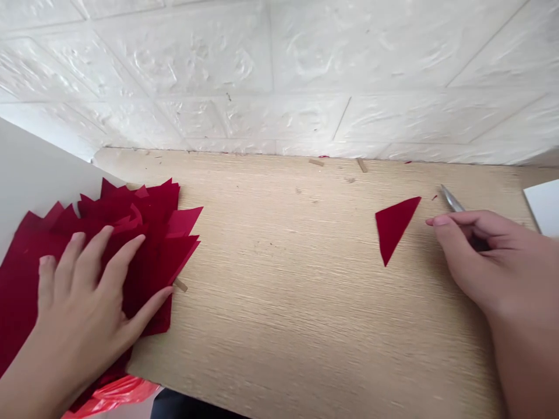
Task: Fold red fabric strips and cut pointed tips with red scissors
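My left hand (82, 297) lies flat with spread fingers on a loose pile of dark red felt-like sheets (148, 218), whose edges are jagged and pointed. The pile hangs over the near left table edge. My right hand (476, 256) curls around a pointed metal tool (452, 199), perhaps scissors, with its grip hidden in the palm. A red triangular piece (395, 227) lies flat on the table just left of my right forefinger, not touching it.
The light wood-grain table (279, 308) meets a white embossed brick-pattern wall (279, 75) at the back. Small wood slivers (317, 162) and red scraps lie along it. A white board (30, 169) stands at left, a white card (544, 206) at right, and a red plastic bag (113, 396) below the edge.
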{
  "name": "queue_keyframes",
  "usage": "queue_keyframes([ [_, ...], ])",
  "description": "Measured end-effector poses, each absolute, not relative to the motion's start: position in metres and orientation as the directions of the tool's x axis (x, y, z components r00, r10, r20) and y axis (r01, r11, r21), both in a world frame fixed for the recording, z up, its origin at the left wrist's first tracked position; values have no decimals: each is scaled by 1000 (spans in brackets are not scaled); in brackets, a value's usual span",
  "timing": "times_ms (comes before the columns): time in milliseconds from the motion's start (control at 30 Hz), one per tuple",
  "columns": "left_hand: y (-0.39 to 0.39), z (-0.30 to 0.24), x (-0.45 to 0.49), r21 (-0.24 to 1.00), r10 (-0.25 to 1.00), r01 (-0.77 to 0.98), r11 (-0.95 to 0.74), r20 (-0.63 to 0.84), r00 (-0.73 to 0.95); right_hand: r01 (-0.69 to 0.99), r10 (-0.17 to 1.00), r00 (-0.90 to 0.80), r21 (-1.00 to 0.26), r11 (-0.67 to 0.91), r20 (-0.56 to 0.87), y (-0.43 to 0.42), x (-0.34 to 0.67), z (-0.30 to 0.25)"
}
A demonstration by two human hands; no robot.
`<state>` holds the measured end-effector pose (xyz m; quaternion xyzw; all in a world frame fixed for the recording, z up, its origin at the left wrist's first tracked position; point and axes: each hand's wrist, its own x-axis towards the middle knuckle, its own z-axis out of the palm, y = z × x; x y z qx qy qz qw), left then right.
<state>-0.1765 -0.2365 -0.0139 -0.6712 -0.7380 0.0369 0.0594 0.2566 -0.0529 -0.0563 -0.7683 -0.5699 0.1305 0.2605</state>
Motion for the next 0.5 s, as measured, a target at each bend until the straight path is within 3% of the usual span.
queue_keyframes([
  [167,-213,-32,-174,-94,990,988,122,87,-113,794,950,286,-586,-162,125,-53,259,-57],
  [500,-212,-31,-161,-208,993,977,50,117,-26,801,957,268,-578,-159,108,-52,261,-60],
])
